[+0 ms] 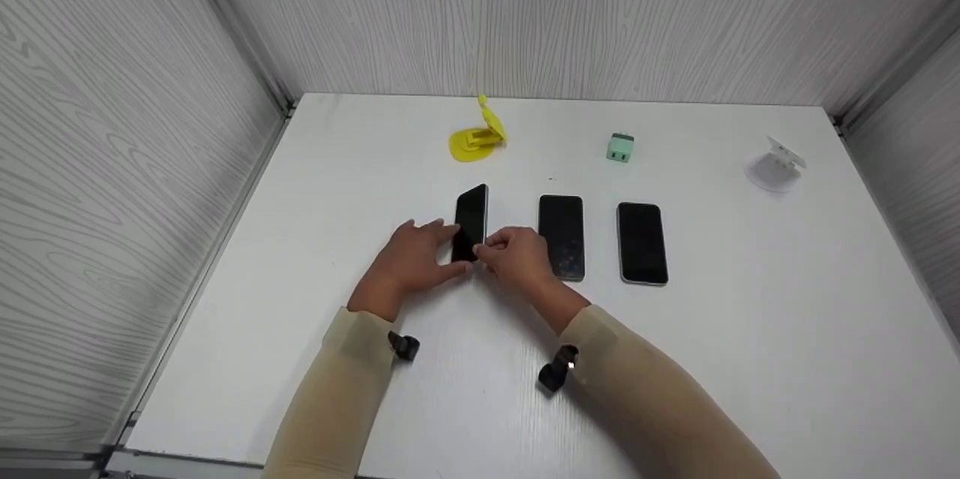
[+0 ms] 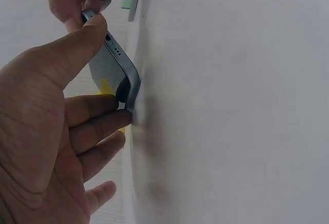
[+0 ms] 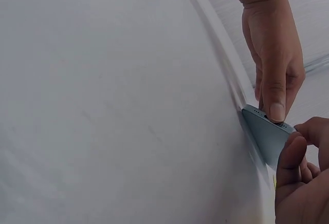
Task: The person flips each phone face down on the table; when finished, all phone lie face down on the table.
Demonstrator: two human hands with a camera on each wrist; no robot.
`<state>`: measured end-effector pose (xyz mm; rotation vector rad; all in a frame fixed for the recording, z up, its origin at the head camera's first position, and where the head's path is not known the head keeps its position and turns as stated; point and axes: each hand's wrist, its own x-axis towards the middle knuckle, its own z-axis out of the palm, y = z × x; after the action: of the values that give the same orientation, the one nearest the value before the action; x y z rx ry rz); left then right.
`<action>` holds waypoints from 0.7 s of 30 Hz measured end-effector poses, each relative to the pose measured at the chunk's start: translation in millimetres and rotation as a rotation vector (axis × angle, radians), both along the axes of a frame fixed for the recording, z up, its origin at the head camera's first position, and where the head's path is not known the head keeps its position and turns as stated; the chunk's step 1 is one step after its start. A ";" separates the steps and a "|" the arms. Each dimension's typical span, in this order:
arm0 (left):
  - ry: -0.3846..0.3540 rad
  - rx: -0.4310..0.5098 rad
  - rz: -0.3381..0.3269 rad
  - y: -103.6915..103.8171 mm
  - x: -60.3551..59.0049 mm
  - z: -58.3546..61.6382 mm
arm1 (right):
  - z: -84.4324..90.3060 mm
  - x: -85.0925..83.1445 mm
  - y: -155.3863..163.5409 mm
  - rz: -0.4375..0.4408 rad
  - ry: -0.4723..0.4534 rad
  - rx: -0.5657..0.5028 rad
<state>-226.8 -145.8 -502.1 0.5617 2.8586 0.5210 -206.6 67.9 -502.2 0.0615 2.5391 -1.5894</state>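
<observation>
Three dark-screened phones lie in a row on the white table (image 1: 300, 254). Both hands hold the left phone (image 1: 472, 216) by its near end, and it stands tilted up off the table on one long edge. My left hand (image 1: 442, 245) pinches it from the left. In the left wrist view the left hand (image 2: 105, 75) has its thumb on the bottom edge of the phone (image 2: 122, 62) and its fingers at the lower corner. My right hand (image 1: 491, 248) pinches the same end from the right; the right wrist view shows the right hand (image 3: 303, 137) on the grey phone (image 3: 267, 134).
The middle phone (image 1: 561, 235) and right phone (image 1: 642, 242) lie flat just right of my right hand. Behind them stand a yellow phone stand (image 1: 478, 137), a green charger plug (image 1: 620, 148) and a white stand (image 1: 776, 164). Grey walls enclose three sides.
</observation>
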 end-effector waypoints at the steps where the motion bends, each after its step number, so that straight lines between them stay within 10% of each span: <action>1: -0.008 -0.004 0.000 0.4 0.2 0.8 | 0.4 0.4 -0.7 -0.010 0.007 0.012; 9: -0.077 0.044 0.012 -2.6 -5.5 16.2 | -3.1 4.1 -5.0 -0.060 0.063 0.058; 21: 0.160 0.086 0.335 48.8 -38.5 33.7 | 2.4 10.0 -6.5 -0.069 0.087 0.071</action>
<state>-265.4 -97.0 -468.3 0.1379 3.1140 0.6815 -196.6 61.4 -499.8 0.0908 2.6876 -1.5578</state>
